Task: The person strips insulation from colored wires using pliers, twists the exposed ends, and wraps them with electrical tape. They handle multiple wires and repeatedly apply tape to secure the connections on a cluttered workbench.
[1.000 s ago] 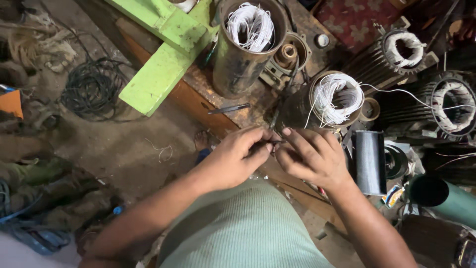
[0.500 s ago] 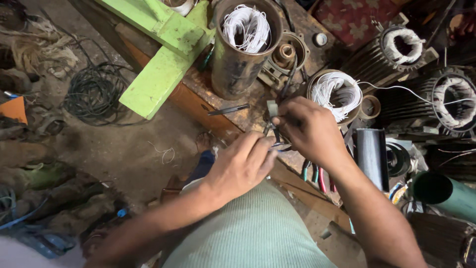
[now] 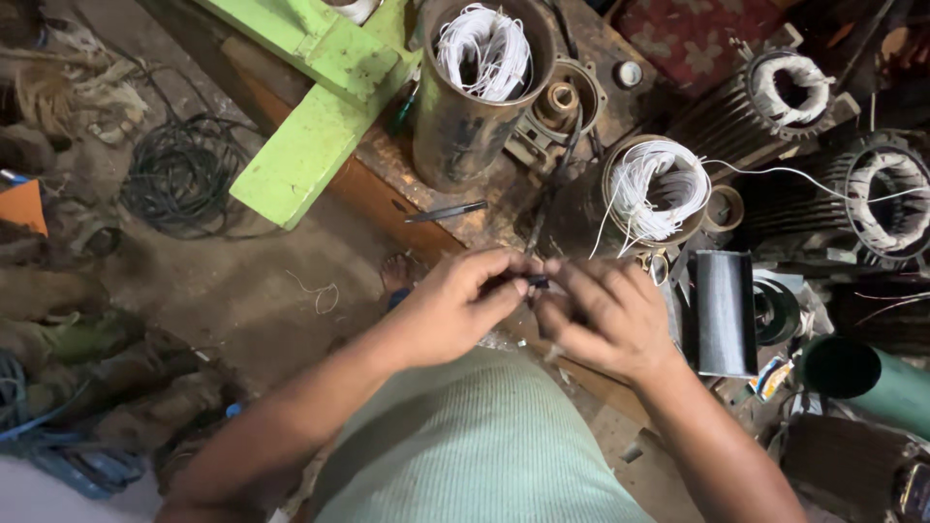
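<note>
My left hand (image 3: 455, 308) and my right hand (image 3: 605, 318) meet in front of my chest, over the edge of a worn wooden bench (image 3: 387, 199). Both pinch a small dark piece (image 3: 536, 282) between their fingertips; what it is stays too small to tell. A dark cable (image 3: 552, 184) runs from that spot up toward the bench. Just beyond my right hand stands a motor stator (image 3: 654, 189) stuffed with white wire.
A tall rusty cylinder (image 3: 475, 92) with white wire stands on the bench, beside a green painted frame (image 3: 310, 126). Finned motor housings (image 3: 804, 92) sit at the right, with a black tube (image 3: 725, 310) and green pipe (image 3: 872, 378). A wire coil (image 3: 179, 174) lies on the dirt floor.
My right hand has come back down from the bench toward my left hand, and both now meet on the small dark piece, as they did a second ago.
</note>
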`<action>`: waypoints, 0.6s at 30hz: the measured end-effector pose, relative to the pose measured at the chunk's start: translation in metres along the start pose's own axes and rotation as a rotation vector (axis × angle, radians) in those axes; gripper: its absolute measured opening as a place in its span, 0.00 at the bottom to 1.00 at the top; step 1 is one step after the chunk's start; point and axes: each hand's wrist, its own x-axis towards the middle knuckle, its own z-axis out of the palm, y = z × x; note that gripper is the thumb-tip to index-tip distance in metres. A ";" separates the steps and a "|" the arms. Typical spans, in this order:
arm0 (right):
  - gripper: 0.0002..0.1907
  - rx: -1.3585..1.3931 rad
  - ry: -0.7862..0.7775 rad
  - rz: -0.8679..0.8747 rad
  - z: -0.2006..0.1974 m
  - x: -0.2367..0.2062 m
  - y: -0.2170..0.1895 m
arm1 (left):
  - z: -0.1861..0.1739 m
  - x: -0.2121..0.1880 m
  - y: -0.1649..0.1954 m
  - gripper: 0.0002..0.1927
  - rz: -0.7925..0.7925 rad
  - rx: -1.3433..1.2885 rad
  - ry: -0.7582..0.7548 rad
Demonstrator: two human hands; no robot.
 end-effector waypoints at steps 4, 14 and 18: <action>0.11 0.039 0.014 0.111 -0.001 -0.004 0.003 | 0.014 -0.010 0.005 0.13 0.217 0.449 0.126; 0.10 0.278 -0.306 0.770 0.010 0.030 0.020 | 0.027 -0.010 -0.004 0.23 0.578 0.902 0.333; 0.11 0.450 -0.123 0.866 -0.007 0.017 0.004 | 0.030 -0.006 -0.008 0.11 0.310 0.604 0.232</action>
